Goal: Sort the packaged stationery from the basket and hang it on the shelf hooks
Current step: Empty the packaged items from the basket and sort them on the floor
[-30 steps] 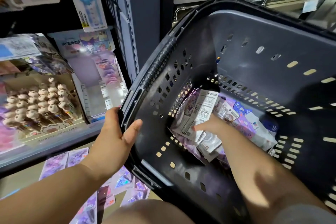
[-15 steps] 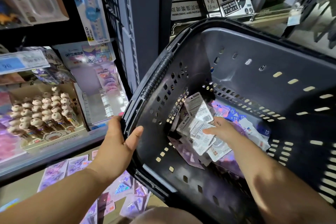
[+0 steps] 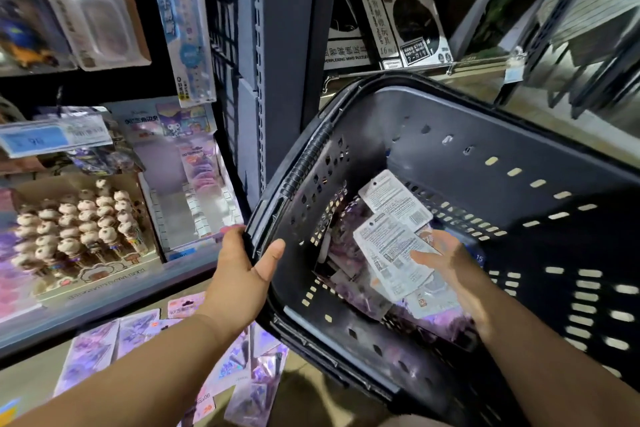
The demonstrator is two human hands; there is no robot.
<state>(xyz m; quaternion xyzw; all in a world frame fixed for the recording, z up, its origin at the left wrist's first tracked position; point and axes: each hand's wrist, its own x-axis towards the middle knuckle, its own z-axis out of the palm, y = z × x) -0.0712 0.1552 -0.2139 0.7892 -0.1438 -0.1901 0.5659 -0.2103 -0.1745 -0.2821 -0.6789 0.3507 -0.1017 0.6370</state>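
In a shop aisle, a tilted dark basket [image 3: 450, 94] is gripped at its rim by the left hand [image 3: 239, 274], beside a shelf [image 3: 104, 305] of boxed character-topped pens [image 3: 76, 229], while white-backed stationery packets [image 3: 391, 253] inside it are pinched by the right hand [image 3: 453, 267].

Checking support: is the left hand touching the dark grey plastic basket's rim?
Touching. Head view shows the left hand gripping the rim of the dark grey plastic basket, thumb inside.
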